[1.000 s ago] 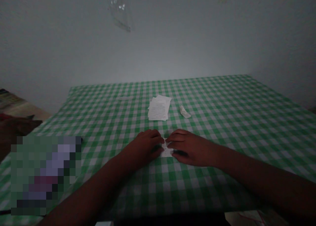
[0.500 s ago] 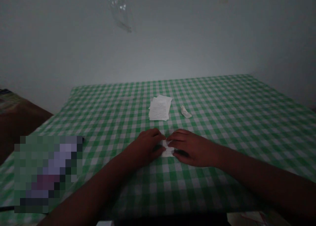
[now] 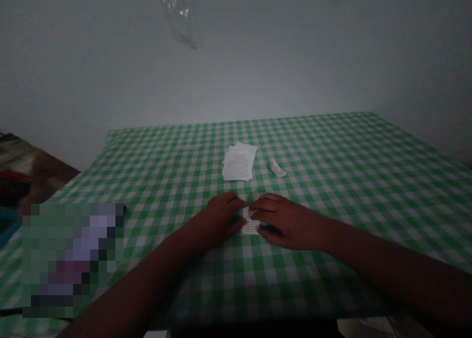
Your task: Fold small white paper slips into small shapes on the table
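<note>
On gingham tablecloth point(image 3: 354, 180), left hand point(image 3: 219, 220), right hand point(image 3: 283, 222) holding printed paper slip point(image 3: 250, 225)

Fwd of hands point(image 3: 221, 217) point(image 3: 289, 222): paper stack point(image 3: 238, 162) & crumpled scrap point(image 3: 277, 168) in way, narrow gap btwn, pixelated obj point(image 3: 72, 259) far L.

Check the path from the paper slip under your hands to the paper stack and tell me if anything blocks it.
Nothing visible blocks it. The paper slip sits between your left hand and right hand, and only checked tablecloth shows between the slip and the paper stack.
</note>
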Demonstrator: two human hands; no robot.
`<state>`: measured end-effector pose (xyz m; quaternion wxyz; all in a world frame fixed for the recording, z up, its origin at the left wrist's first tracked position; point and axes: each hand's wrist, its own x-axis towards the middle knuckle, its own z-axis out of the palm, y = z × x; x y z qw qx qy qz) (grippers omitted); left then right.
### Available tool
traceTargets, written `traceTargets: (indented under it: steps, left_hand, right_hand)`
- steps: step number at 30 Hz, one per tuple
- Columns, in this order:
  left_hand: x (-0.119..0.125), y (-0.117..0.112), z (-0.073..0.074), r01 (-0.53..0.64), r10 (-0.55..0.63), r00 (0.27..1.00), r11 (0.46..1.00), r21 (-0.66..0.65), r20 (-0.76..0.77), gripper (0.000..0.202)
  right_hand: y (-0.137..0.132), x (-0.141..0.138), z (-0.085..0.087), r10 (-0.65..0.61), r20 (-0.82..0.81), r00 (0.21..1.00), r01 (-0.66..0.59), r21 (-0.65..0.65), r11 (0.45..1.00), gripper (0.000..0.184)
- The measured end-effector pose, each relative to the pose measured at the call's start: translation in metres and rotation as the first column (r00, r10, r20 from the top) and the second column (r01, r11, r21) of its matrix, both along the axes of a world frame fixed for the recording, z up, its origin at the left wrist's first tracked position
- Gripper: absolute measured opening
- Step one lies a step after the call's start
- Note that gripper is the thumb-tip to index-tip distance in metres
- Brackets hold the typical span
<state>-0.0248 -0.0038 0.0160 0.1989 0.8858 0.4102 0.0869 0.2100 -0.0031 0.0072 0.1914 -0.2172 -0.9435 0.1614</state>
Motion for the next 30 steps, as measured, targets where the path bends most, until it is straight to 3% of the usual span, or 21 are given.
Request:
traceTargets:
  steps: [14,22,26,30]
  left_hand:
    - [-0.001,0.0003,0.0019,0.027,-0.027,1.0,1.0,-0.009,0.001,0.022]
    - [-0.0017,-0.0032,0.0081,0.026,-0.026,1.0,0.998,-0.049,-0.004,0.031]
    - [0.0006,-0.0064,0.0078,0.017,-0.017,1.0,1.0,0.016,-0.003,0.038]
    - [0.0005,-0.0074,0.0058,0.083,-0.083,0.997,0.996,0.041,0.001,0.03]
  right_hand:
    - [-0.0003,-0.0008,-0.0034,-0.022,0.008,1.0,0.022,0.007,1.0,0.028]
    - [-0.0022,-0.004,-0.0029,-0.046,-0.015,0.999,0.046,-0.006,0.999,0.025]
    - [-0.0043,-0.0048,-0.0016,-0.078,-0.005,0.997,0.078,-0.018,0.997,0.026]
    - [-0.0066,-0.0061,-0.0021,-0.105,-0.029,0.994,0.104,-0.045,0.994,0.028]
